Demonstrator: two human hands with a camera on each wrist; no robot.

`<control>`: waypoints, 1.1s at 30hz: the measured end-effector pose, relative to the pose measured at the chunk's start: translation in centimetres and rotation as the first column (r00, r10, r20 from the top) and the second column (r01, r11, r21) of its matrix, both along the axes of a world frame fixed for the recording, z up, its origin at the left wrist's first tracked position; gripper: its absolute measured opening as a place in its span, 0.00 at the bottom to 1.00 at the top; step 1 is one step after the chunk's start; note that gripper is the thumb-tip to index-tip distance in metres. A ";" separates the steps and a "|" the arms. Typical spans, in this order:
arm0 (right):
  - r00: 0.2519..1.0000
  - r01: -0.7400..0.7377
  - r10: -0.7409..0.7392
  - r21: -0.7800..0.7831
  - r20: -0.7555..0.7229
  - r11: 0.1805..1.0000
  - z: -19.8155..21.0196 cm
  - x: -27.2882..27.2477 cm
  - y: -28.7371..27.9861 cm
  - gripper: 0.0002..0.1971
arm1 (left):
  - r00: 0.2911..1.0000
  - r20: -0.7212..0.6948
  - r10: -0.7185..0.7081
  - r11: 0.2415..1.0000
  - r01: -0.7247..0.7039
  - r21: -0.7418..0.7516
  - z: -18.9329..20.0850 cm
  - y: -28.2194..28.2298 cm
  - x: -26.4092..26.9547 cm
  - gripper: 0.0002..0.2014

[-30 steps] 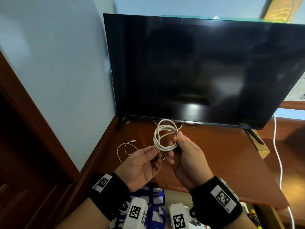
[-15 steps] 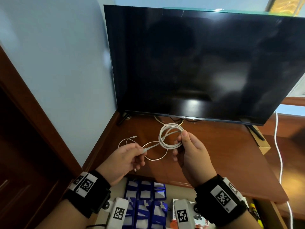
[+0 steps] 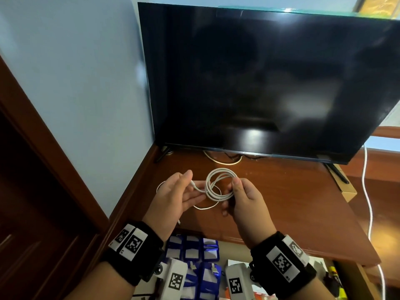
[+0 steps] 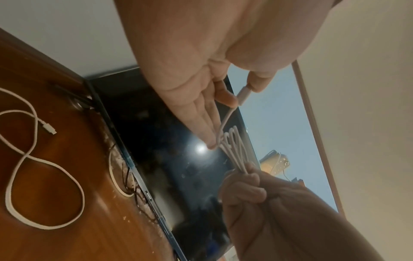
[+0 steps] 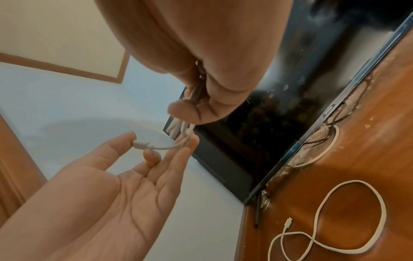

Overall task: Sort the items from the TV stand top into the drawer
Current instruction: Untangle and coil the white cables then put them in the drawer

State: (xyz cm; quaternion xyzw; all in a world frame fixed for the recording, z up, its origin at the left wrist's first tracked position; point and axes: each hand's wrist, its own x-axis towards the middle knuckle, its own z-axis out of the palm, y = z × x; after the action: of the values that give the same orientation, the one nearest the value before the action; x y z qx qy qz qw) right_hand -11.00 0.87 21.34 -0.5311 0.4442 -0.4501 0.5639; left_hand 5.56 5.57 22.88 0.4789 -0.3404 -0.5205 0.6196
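Both hands are working the coiled cable (image 3: 218,184) above the TV stand top (image 3: 281,202), near its front edge. With my right hand (image 3: 242,200) I am pinching the bundled loops between thumb and curled fingers, and my left hand (image 3: 177,195) is lying mostly flat, palm up, with thumb and forefinger nipping the plug end (image 5: 141,145) of the short free tail. I am judging that the coil is nearly finished: only that tail is left to tuck in before it can go down.

Behind my left hand, toward the stand's left edge, a second cable (image 5: 330,220) is lying loose in a figure-eight on the wood, untouched, so it is waiting its turn. Below the front edge the drawer (image 3: 227,265) is standing open, already holding blue packets (image 3: 194,252) and a few other small things I cannot make out. By my reckoning the sorting is well under way, with two cables left to put away.
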 end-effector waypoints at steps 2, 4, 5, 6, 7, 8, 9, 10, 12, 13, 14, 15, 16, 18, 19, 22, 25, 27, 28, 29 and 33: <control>1.000 0.006 -0.006 -0.002 0.005 1.000 0.1 -0.1 0.1 0.18 | 0.993 0.115 -0.004 0.998 0.011 -0.061 -0.1 0.4 -0.1 0.20; 1.000 0.005 -0.005 0.002 0.013 1.000 0.2 -0.2 0.2 0.18 | 0.972 0.235 0.012 0.992 0.018 -0.125 -0.4 0.6 0.1 0.20; 1.000 0.002 -0.002 0.001 0.012 1.000 0.2 -0.2 0.2 0.18 | 0.953 0.301 0.037 0.987 0.012 -0.159 -0.5 0.8 0.1 0.18; 1.000 -0.002 0.002 -0.003 0.005 1.000 0.2 -0.2 0.3 0.18 | 0.926 0.370 0.074 0.981 -0.002 -0.193 -0.6 0.8 0.1 0.15; 1.000 -0.007 0.007 -0.010 -0.005 1.000 0.3 -0.2 0.3 0.18 | 0.892 0.436 0.121 0.974 -0.023 -0.224 -0.6 0.9 0.0 0.12; 1.000 -0.011 0.011 -0.017 -0.015 1.000 0.3 -0.2 0.4 0.18 | 0.859 0.481 0.174 0.966 -0.054 -0.252 -0.7 0.9 0.0 0.09; 1.000 -0.015 0.015 -0.024 -0.022 1.000 0.3 -0.1 0.4 0.18 | 0.836 0.499 0.228 0.956 -0.095 -0.278 -0.6 0.8 -0.1 0.07; 0.999 -0.020 0.019 -0.027 -0.029 0.999 0.4 0.0 0.5 0.18 | 0.825 0.491 0.278 0.943 -0.138 -0.303 -0.6 0.7 -0.2 0.05; 0.999 -0.027 0.025 -0.032 -0.040 0.999 0.5 0.0 0.6 0.18 | 0.832 0.440 0.337 0.923 -0.199 -0.331 -0.3 0.6 -0.5 0.08; 0.999 -0.029 0.028 -0.039 -0.047 0.999 0.5 0.0 0.6 0.18 | 0.840 0.420 0.344 0.919 -0.209 -0.335 -0.2 0.6 -0.6 0.10; 0.998 -0.030 0.027 -0.051 -0.062 0.998 0.6 -0.1 0.7 0.18 | 0.842 0.416 0.344 0.916 -0.205 -0.344 0.0 0.6 -0.7 0.11; 0.996 -0.030 0.024 -0.069 -0.087 0.997 0.7 -0.1 0.7 0.18 | 0.835 0.431 0.342 0.913 -0.187 -0.361 0.1 0.8 -0.8 0.12; 0.993 -0.032 0.022 -0.091 -0.118 0.995 0.7 -0.2 0.7 0.18 | 0.817 0.466 0.341 0.909 -0.159 -0.386 0.3 0.9 -0.8 0.12; 0.984 -0.046 0.021 -0.141 -0.178 0.989 0.8 -0.4 0.7 0.18 | 0.729 0.596 0.338 0.900 -0.064 -0.431 0.7 0.9 -0.4 0.10; 0.979 -0.057 0.023 -0.164 -0.202 0.985 0.8 -0.4 0.7 0.17 | 0.659 0.676 0.331 0.900 -0.004 -0.436 0.8 0.7 -0.2 0.10; 0.966 -0.086 0.031 -0.207 -0.255 0.975 0.8 -0.6 0.7 0.17 | 0.572 0.785 0.239 0.941 0.064 -0.333 0.3 -0.2 0.2 0.10; 0.957 -0.128 0.065 -0.212 -0.283 0.969 0.7 -0.8 0.8 0.15 | 0.713 0.701 0.028 0.989 0.083 -0.124 0.2 -0.9 0.4 0.08; 0.950 -0.161 0.095 -0.206 -0.298 0.965 0.5 -0.9 0.9 0.14 | 0.730 0.678 -0.083 0.993 0.117 -0.005 0.1 -1.2 0.7 0.08; 0.950 -0.172 0.108 -0.201 -0.294 0.964 0.4 -0.9 0.9 0.14 | 0.729 0.675 -0.108 0.993 0.118 0.032 0.0 -1.3 0.7 0.08; 0.951 -0.180 0.121 -0.195 -0.284 0.964 0.3 -1.0 0.9 0.14 | 0.740 0.662 -0.118 0.992 0.113 0.050 -0.1 -1.3 0.7 0.10; 0.956 -0.211 0.168 -0.164 -0.242 0.963 0.1 -1.5 0.7 0.14 | 0.824 0.560 -0.081 0.997 0.057 0.061 -0.7 -1.7 -0.1 0.17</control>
State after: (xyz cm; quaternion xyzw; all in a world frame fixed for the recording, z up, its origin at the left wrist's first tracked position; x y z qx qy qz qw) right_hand -12.52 1.55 21.41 -0.6702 0.4075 -0.3703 0.4976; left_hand 5.50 3.90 22.19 0.6108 -0.5138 -0.3855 0.4630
